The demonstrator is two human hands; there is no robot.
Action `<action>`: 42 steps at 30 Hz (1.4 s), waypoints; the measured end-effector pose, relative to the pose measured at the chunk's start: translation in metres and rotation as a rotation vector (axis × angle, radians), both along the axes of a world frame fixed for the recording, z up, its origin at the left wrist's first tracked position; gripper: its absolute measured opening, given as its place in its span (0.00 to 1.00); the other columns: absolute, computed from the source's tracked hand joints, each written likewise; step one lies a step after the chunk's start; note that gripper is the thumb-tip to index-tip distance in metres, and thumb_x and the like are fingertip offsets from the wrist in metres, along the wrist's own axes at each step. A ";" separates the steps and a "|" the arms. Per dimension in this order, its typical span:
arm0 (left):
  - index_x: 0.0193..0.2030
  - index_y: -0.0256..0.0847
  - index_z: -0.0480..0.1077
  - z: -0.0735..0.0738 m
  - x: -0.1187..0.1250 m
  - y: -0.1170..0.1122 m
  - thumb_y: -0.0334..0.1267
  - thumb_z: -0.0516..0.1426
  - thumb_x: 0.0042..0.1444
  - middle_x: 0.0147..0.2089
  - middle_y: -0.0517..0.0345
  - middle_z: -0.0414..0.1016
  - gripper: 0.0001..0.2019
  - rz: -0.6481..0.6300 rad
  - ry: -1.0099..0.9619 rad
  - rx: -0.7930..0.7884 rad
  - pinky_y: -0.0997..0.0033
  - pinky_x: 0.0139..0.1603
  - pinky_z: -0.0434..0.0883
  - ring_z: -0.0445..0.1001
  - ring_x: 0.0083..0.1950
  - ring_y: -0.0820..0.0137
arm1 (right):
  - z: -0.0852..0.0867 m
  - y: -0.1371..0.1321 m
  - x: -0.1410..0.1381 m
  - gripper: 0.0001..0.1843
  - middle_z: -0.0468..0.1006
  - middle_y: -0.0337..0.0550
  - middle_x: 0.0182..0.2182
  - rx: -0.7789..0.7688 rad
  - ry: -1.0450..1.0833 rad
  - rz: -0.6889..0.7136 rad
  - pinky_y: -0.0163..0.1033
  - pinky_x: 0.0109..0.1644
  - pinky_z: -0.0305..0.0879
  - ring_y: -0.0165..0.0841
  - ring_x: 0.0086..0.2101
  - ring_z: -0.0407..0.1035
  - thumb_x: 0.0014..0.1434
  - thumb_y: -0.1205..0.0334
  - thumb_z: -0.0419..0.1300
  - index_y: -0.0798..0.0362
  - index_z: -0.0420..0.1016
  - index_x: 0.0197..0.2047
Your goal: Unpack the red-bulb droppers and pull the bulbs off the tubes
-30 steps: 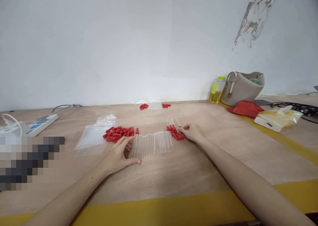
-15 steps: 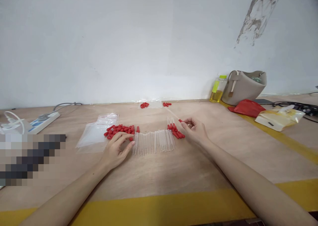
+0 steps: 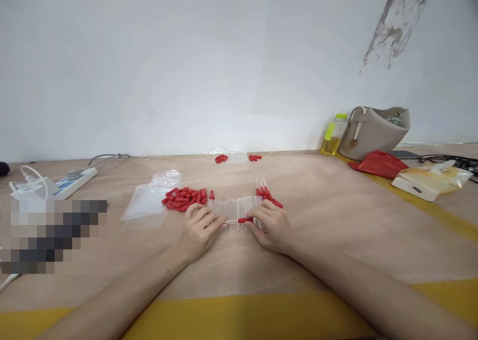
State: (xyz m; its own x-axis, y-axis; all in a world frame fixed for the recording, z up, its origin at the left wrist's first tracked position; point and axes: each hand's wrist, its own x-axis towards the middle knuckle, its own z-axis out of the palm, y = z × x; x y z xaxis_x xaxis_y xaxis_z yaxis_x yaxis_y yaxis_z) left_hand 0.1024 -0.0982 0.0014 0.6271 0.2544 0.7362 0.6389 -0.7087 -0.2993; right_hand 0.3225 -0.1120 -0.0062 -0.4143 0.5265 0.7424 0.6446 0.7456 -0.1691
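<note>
My left hand [image 3: 199,230] pinches the clear tube end of a dropper, held sideways above a row of clear tubes [image 3: 233,207]. My right hand [image 3: 271,224] grips the dropper's red rubber bulb [image 3: 245,220] between thumb and fingers. The row of tubes lies side by side on the table, partly hidden by both hands. A pile of loose red bulbs [image 3: 182,199] sits just beyond my left hand, with a single red bulb [image 3: 212,195] at its right. Beyond my right hand lie several droppers with red bulbs [image 3: 263,192], partly covered by the fingers.
Clear plastic bags [image 3: 145,200] lie left of the bulb pile. Two small groups of red pieces [image 3: 221,159] rest by the wall. At left is a power strip [image 3: 76,181]; at right stand a bottle [image 3: 332,136], a grey bag [image 3: 375,133], a red pouch [image 3: 381,165] and a tissue pack [image 3: 429,180].
My right hand has come left and nearer from beyond the capped droppers, bringing a dropper over the tube row. My left hand has shifted right and now pinches its tube end.
</note>
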 end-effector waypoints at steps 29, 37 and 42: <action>0.50 0.39 0.66 0.001 -0.043 0.019 0.27 0.47 0.56 0.37 0.54 0.68 0.16 0.107 -0.308 -0.242 0.73 0.38 0.68 0.69 0.38 0.72 | 0.015 0.041 0.068 0.11 0.72 0.43 0.31 -0.064 0.381 -0.245 0.35 0.33 0.61 0.29 0.30 0.65 0.57 0.59 0.53 0.52 0.75 0.36; 0.39 0.40 0.70 -0.001 -0.027 0.024 0.30 0.51 0.55 0.35 0.57 0.72 0.08 0.091 -0.269 -0.159 0.75 0.38 0.70 0.71 0.36 0.73 | -0.012 0.068 0.092 0.14 0.74 0.42 0.26 -0.608 0.516 -0.535 0.33 0.28 0.62 0.28 0.25 0.66 0.46 0.59 0.59 0.57 0.73 0.37; 0.32 0.39 0.69 -0.004 -0.022 0.022 0.28 0.50 0.54 0.32 0.58 0.72 0.07 0.014 -0.186 -0.182 0.77 0.34 0.70 0.71 0.32 0.75 | -0.010 0.064 0.090 0.14 0.74 0.41 0.23 -0.675 0.418 -0.517 0.31 0.26 0.58 0.29 0.24 0.66 0.46 0.52 0.59 0.55 0.73 0.28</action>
